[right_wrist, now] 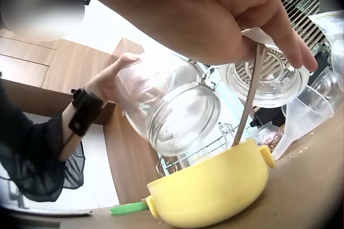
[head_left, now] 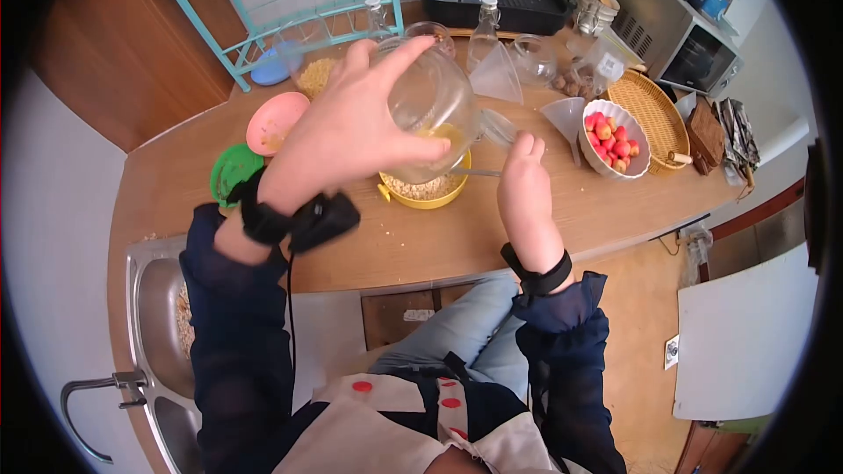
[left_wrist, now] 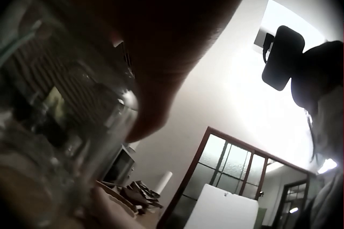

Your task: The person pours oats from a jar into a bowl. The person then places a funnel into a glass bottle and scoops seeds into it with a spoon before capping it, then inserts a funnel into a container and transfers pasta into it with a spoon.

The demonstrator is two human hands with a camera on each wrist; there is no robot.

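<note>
My left hand [head_left: 351, 123] grips a clear glass jar [head_left: 430, 96] around its body. The jar is tilted, its mouth pointing down toward a yellow bowl [right_wrist: 215, 191] that holds oat flakes [head_left: 411, 190]. A hinged glass lid [right_wrist: 269, 81] hangs open from the jar's rim, right by the fingertips of my right hand [head_left: 527, 193]. That right hand pinches a flat metal handle [right_wrist: 250, 97], which slants down into the yellow bowl; its lower end is hidden inside. In the left wrist view the jar [left_wrist: 59, 111] fills the left side, close to the camera.
Left of the yellow bowl are a pink bowl [head_left: 274, 121] and a green bowl [head_left: 234, 172]. A white bowl [head_left: 622, 167] of small red fruit, a wicker tray [head_left: 663, 123] and clear funnels [head_left: 499, 75] stand to the right. Glass bottles [head_left: 484, 31] are behind. A sink [head_left: 158, 316] lies front left.
</note>
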